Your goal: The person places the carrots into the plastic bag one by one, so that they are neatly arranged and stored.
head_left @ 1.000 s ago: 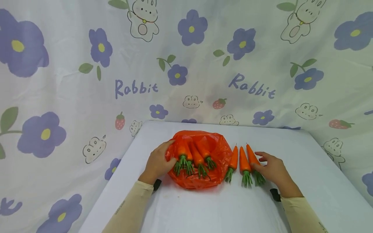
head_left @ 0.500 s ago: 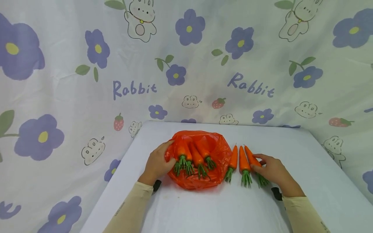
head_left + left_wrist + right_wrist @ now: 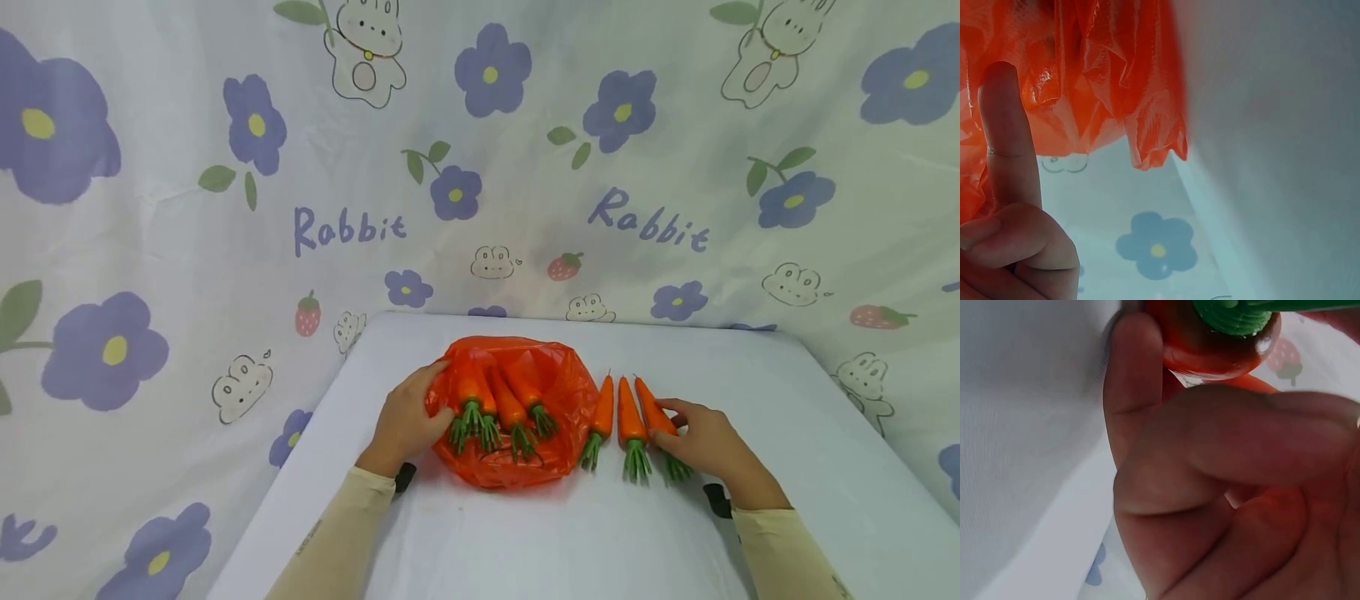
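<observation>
A red plastic bag lies with its mouth toward me, several orange carrots with green stem tufts inside it. My left hand holds the bag's left edge, thumb at the front near the carrots. In the left wrist view one finger lies straight along the red film and another is curled. To the right of the bag are three more carrots in a row, tips pointing away. My right hand grips the rightmost carrot around its thick end; the right wrist view shows curled fingers below its green top.
The left carrot of the row lies right at the bag's edge, the middle carrot close beside it. All rest on a white table. A printed curtain hangs behind the table's far edge.
The right hand has shifted slightly toward me and right. The rightmost carrot's tip swung left, then back a little, with its green top farther right. The left hand and bag stay put.
</observation>
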